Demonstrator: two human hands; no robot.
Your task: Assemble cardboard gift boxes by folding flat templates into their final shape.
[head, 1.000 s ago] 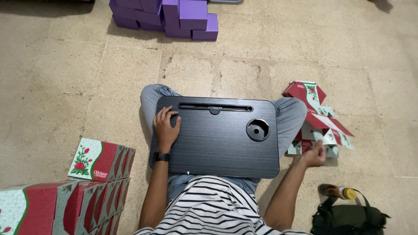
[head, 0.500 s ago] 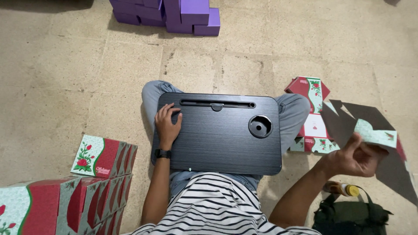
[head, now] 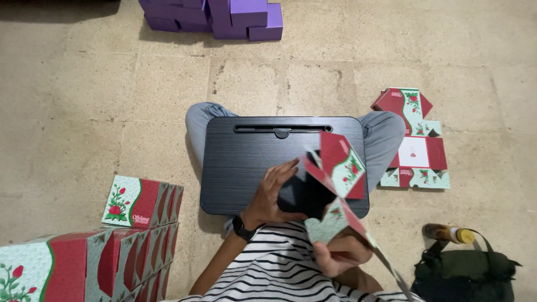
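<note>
I sit cross-legged on the floor with a black lap desk point(head: 251, 156) across my knees. My right hand point(head: 341, 254) grips a flat, unfolded red-and-green flowered box blank point(head: 335, 173) and holds it over the right half of the desk. My left hand point(head: 274, 193) reaches in from the left, fingers spread, touching the blank's left edge. A black watch sits on my left wrist. A stack of more flat box blanks point(head: 417, 151) lies on the floor to the right of my knee.
Several assembled red-and-green boxes point(head: 140, 204) stand in rows at the lower left. Purple blocks point(head: 224, 14) are piled at the top. A black bag point(head: 464, 274) with a bottle point(head: 447, 233) on it sits at the lower right.
My right hand carried a box blank from the pile on the right to above the desk. My left hand slid from the desk's left side toward the blank.
</note>
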